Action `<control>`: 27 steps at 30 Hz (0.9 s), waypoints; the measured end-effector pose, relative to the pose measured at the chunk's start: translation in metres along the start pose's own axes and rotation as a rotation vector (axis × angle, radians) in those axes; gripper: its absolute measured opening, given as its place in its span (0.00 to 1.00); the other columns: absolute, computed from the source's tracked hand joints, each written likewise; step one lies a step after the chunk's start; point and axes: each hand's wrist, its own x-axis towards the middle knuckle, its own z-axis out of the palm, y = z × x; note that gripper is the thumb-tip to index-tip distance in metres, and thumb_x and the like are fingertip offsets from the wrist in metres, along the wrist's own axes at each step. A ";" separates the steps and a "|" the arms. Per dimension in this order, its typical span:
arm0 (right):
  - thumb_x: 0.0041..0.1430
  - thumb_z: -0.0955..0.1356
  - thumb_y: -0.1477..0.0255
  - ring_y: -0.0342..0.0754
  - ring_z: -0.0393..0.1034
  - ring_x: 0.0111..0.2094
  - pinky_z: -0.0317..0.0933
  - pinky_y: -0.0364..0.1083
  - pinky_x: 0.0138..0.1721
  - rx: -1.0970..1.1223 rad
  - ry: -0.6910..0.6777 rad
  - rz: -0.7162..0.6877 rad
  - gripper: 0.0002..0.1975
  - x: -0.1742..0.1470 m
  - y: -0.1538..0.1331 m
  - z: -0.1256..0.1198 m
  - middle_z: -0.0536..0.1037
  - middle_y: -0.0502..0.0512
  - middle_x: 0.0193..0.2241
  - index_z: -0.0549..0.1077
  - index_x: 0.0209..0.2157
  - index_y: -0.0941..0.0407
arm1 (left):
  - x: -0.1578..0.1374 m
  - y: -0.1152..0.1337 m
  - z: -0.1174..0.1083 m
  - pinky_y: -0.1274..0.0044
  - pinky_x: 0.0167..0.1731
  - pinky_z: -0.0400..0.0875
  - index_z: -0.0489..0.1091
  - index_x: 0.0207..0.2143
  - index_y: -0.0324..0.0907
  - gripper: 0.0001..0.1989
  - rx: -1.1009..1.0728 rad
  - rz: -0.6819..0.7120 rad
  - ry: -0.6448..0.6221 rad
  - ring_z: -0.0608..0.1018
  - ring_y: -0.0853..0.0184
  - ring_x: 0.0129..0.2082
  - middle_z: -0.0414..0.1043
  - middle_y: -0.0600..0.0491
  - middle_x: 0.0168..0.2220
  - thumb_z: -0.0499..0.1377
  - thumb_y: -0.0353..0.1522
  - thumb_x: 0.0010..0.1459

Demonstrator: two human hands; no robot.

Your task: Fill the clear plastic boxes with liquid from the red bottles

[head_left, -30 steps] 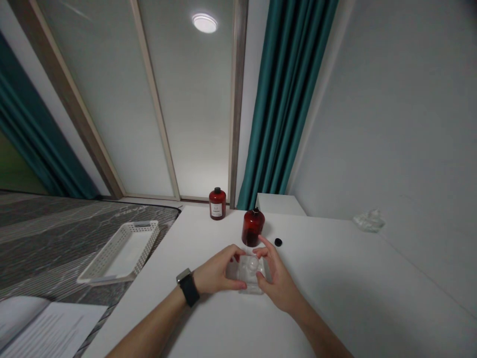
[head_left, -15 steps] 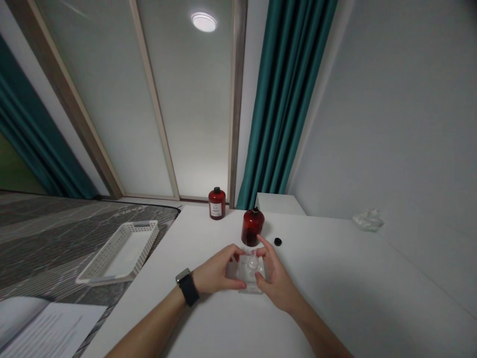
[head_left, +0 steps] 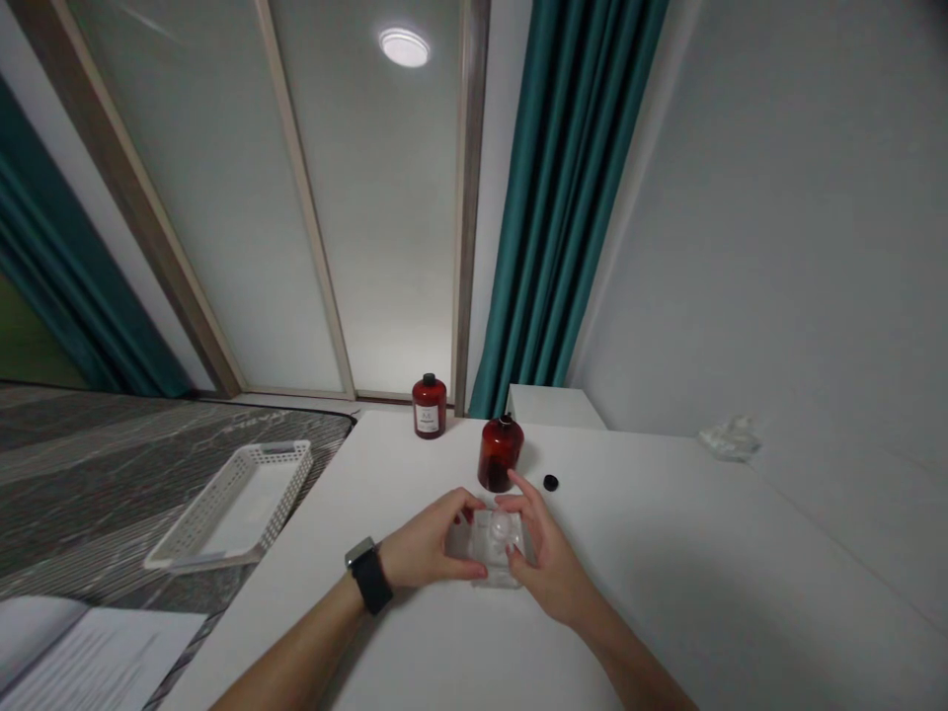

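Note:
A clear, square, box-like container (head_left: 483,575) sits on the white table (head_left: 459,652) between my hands. My left hand (head_left: 434,541), with a dark-strapped watch on the wrist, grips its left side, thumb at the near edge and fingers at the far edge. My right hand (head_left: 544,555) curls its thumb and fingers around a small round clear piece (head_left: 501,525) over the container's top. Its exact kind is hard to make out. Just beyond stands a dark red bottle (head_left: 498,456) with its neck uncovered. A small black cap (head_left: 550,483) lies to the bottle's right.
A second red bottle (head_left: 429,407), with a white label and black cap, stands near the far edge. Left of the table are a white perforated basket (head_left: 277,513) and an open booklet (head_left: 111,652). Crumpled clear plastic (head_left: 730,438) lies at the back right by the wall.
The round clear piece has turned slightly; a thin part that pointed up from it no longer shows. Both hands keep nearly the same place, and the view has shifted a little.

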 end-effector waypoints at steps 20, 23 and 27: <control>0.60 0.68 0.73 0.53 0.61 0.61 0.43 0.60 0.66 0.054 -0.040 0.045 0.38 0.002 -0.008 -0.003 0.73 0.55 0.48 0.48 0.67 0.46 | 0.000 0.000 -0.001 0.67 0.47 0.67 0.65 0.50 0.41 0.27 -0.004 0.019 -0.017 0.71 0.59 0.44 0.70 0.48 0.47 0.69 0.34 0.49; 0.61 0.68 0.72 0.53 0.61 0.61 0.43 0.60 0.66 0.076 -0.055 0.042 0.38 0.003 -0.011 -0.003 0.75 0.54 0.45 0.48 0.68 0.46 | 0.000 -0.002 0.000 0.67 0.47 0.67 0.65 0.50 0.41 0.27 -0.012 0.027 -0.019 0.71 0.59 0.44 0.70 0.48 0.47 0.69 0.35 0.49; 0.60 0.69 0.72 0.52 0.66 0.56 0.46 0.59 0.65 0.050 0.006 0.024 0.37 0.004 -0.005 0.001 0.73 0.51 0.42 0.51 0.67 0.46 | 0.000 -0.005 0.001 0.67 0.47 0.67 0.64 0.50 0.41 0.28 -0.024 0.029 -0.019 0.71 0.58 0.45 0.69 0.48 0.47 0.69 0.36 0.50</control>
